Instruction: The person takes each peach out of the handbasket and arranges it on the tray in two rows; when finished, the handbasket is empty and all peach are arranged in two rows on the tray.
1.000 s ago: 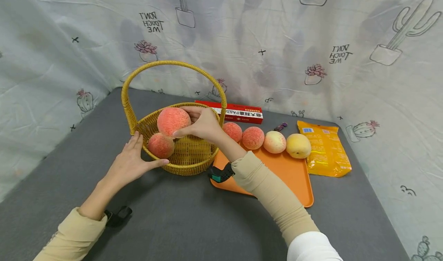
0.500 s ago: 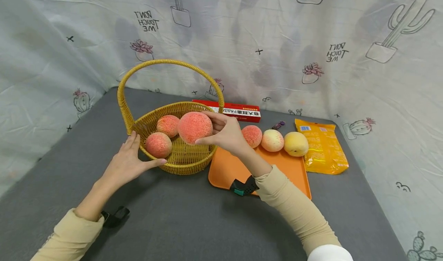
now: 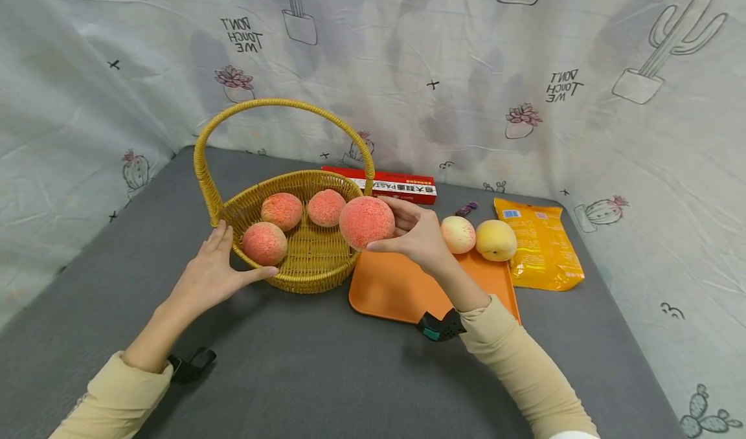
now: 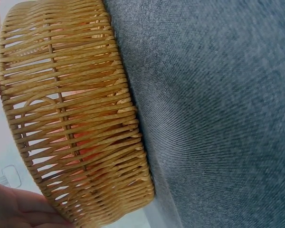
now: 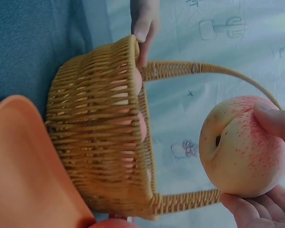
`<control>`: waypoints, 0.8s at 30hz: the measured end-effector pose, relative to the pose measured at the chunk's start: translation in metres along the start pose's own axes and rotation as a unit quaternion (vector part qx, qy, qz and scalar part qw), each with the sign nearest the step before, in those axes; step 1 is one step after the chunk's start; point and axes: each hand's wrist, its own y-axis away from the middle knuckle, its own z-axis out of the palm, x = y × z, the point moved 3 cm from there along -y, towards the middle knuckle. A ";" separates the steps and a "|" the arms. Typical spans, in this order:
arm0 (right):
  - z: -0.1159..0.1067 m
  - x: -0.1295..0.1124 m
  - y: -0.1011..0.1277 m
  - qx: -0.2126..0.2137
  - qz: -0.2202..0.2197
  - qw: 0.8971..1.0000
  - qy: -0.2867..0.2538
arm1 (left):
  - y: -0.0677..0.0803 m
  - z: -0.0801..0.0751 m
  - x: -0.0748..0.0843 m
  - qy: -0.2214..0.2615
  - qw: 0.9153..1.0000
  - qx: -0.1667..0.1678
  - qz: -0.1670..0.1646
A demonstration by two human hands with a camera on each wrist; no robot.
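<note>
My right hand (image 3: 416,238) holds a large red peach (image 3: 366,223) between thumb and fingers, raised over the right rim of a yellow wicker basket (image 3: 309,283). The right wrist view shows this peach's pale side and stem hollow. Inside the basket are three peaches: a red-orange peach (image 3: 264,243) at front left, an orange-red peach (image 3: 282,211) behind it, and a pink peach (image 3: 326,207) at the back right. My left hand (image 3: 210,270) rests against the basket's left front rim, thumb and fingers spread and fairly straight. Its fingers touch the wicker in the left wrist view.
Right of the basket lies an orange tray (image 3: 390,290), partly behind my right arm. At its far edge are a pale peach (image 3: 458,234) and a yellow peach (image 3: 496,239). Behind stand a red pasta box (image 3: 408,186) and a small purple wrapper (image 3: 466,209); an orange bag (image 3: 542,251) lies right.
My right hand has moved right with the red peach, from over the basket's left half to its right rim. Peaches it covered inside the basket now show. The left hand keeps its place.
</note>
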 end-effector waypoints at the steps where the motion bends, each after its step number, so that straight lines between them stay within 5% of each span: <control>1: -0.002 0.002 0.001 0.006 0.001 1.000 -0.001 | 0.000 0.000 0.000 0.000 1.000 0.000 0.001; 12: -0.026 0.025 0.010 0.005 -0.025 1.000 -0.008 | -0.001 -0.001 0.000 0.003 1.000 -0.001 0.001; 24: -0.036 0.039 0.021 0.070 0.086 0.994 0.016 | -0.001 -0.001 0.000 0.001 1.000 -0.001 0.003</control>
